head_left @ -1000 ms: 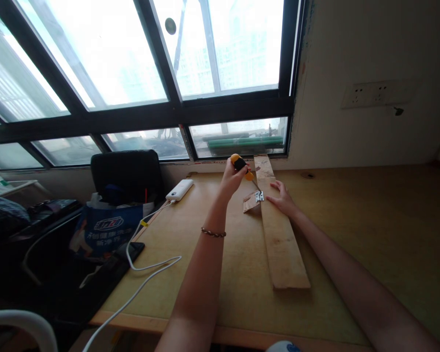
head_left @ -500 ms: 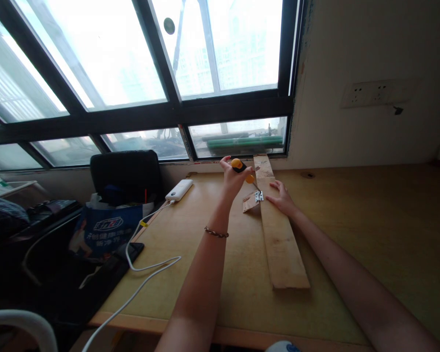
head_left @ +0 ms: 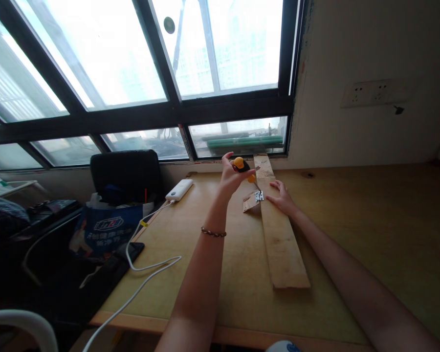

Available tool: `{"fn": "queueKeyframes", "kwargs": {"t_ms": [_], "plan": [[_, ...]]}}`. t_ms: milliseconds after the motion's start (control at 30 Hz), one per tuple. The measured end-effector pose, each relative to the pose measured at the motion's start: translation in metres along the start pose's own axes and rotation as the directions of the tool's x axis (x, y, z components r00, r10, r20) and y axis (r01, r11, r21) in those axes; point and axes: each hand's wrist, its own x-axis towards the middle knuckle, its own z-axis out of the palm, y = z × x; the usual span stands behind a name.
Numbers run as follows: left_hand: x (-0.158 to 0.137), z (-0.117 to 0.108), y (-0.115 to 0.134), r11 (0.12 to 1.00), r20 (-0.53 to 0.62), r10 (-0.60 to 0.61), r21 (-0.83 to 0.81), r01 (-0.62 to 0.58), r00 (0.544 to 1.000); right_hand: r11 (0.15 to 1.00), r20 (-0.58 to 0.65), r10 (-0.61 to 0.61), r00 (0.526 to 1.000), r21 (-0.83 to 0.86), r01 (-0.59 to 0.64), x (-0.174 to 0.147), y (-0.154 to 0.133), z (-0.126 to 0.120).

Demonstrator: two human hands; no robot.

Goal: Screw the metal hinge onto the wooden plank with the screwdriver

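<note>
My left hand (head_left: 231, 177) grips the yellow-and-black handle of a screwdriver (head_left: 241, 164). Its shaft slants down to a small metal hinge (head_left: 259, 196), the tip meeting it at a screw I cannot make out clearly. The hinge lies across the left edge of a long wooden board (head_left: 280, 239) and a short wooden piece (head_left: 250, 201) that sticks out to the left. My right hand (head_left: 281, 197) rests on the board's right side, fingers spread near the hinge, holding no tool.
On the table (head_left: 205, 244), a white power bank (head_left: 179, 189) sits at the left edge with a white cable (head_left: 150, 278) trailing off the front. A black chair (head_left: 126, 171) with a blue bag (head_left: 106, 227) stands left. Behind are a window and a wall socket (head_left: 370, 93).
My left hand and the screwdriver handle have shifted slightly, the handle tipping a little to the right. The board, hinge and my right hand look the same.
</note>
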Motion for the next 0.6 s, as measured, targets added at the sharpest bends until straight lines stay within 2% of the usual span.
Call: {"fn": "queueKeyframes", "kwargs": {"t_ms": [200, 300, 533, 600], "plan": [[-0.0001, 0.0011, 0.0, 0.993, 0.18, -0.006, -0.119, 0.028, 0.984, 1.0, -0.005, -0.012, 1.0, -0.01, 0.012, -0.0004, -0.0022, -0.0002], [0.0008, 0.0035, -0.0025, 0.982, 0.229, 0.034, -0.189, 0.01, 0.973, 1.0, -0.003, -0.005, 1.0, -0.011, 0.005, -0.0007, -0.0026, -0.0005], [-0.0007, 0.0078, -0.0071, 0.993, 0.166, 0.072, -0.102, -0.056, 0.983, 1.0, -0.002, -0.004, 1.0, -0.006, 0.004, -0.0002, -0.0022, 0.0002], [-0.0037, 0.0095, -0.0053, 0.994, 0.187, 0.081, -0.086, -0.066, 0.979, 1.0, -0.002, 0.0, 1.0, -0.005, 0.0, 0.0001, -0.0019, 0.0003]]}}
